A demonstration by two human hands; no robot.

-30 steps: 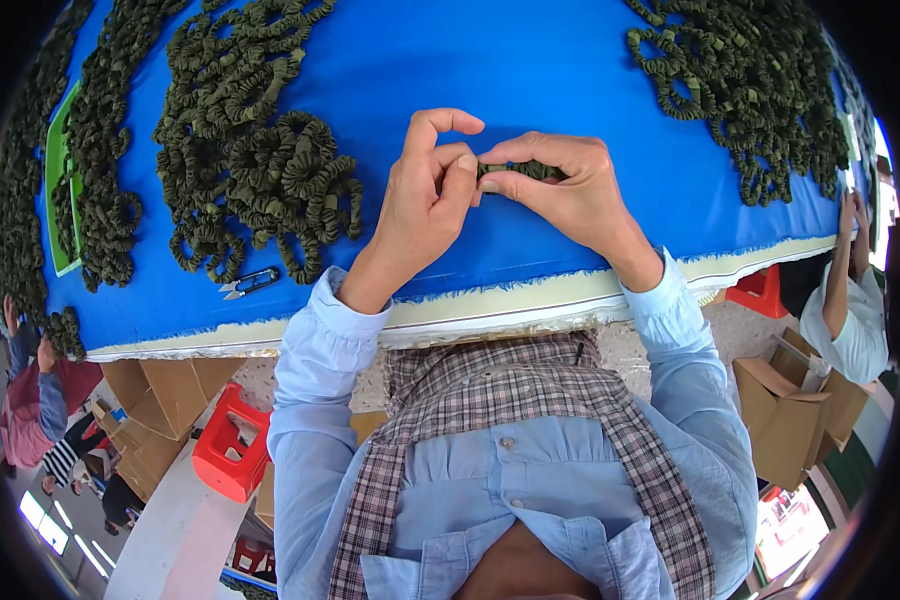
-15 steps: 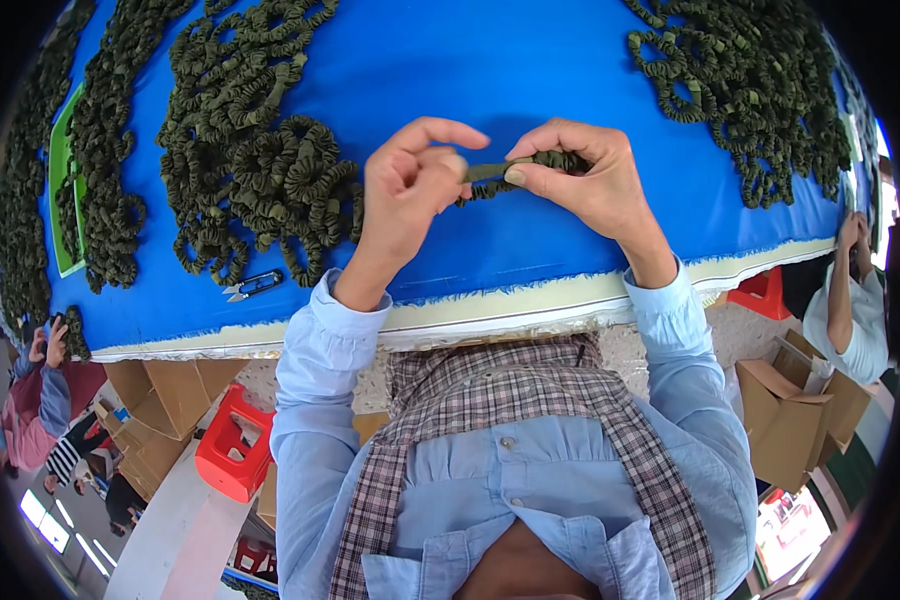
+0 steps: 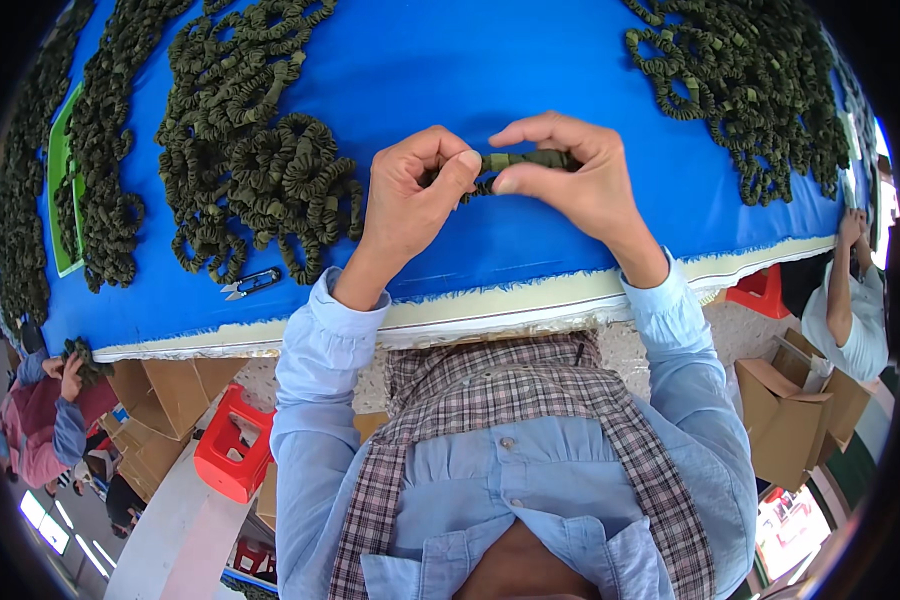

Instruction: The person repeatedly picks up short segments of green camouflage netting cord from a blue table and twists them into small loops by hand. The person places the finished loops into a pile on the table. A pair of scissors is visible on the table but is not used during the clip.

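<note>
A dark olive fabric scrunchie [image 3: 530,158] is stretched between my hands, just above the blue table cover. My left hand [image 3: 420,185] pinches its left end between thumb and forefinger. On the other side, the thumb and forefinger of my right hand [image 3: 575,175] are apart in a C shape, and the band runs between them into the curve of that hand. The other right fingers are mostly hidden behind the palm. Left of my hands lies a heap of similar scrunchies [image 3: 260,170], its edge close to my left wrist.
Small thread snips [image 3: 253,283] lie near the table's front edge. More scrunchies [image 3: 760,100] are heaped at the right, and others surround a green tray [image 3: 65,190] at the far left. Red stools [image 3: 235,443] and cardboard boxes [image 3: 785,410] stand below. Co-workers are at both sides.
My left hand has closed into a pinch on the scrunchie. My right thumb and forefinger have parted. At the far left, a co-worker's hands have moved down with a dark bundle.
</note>
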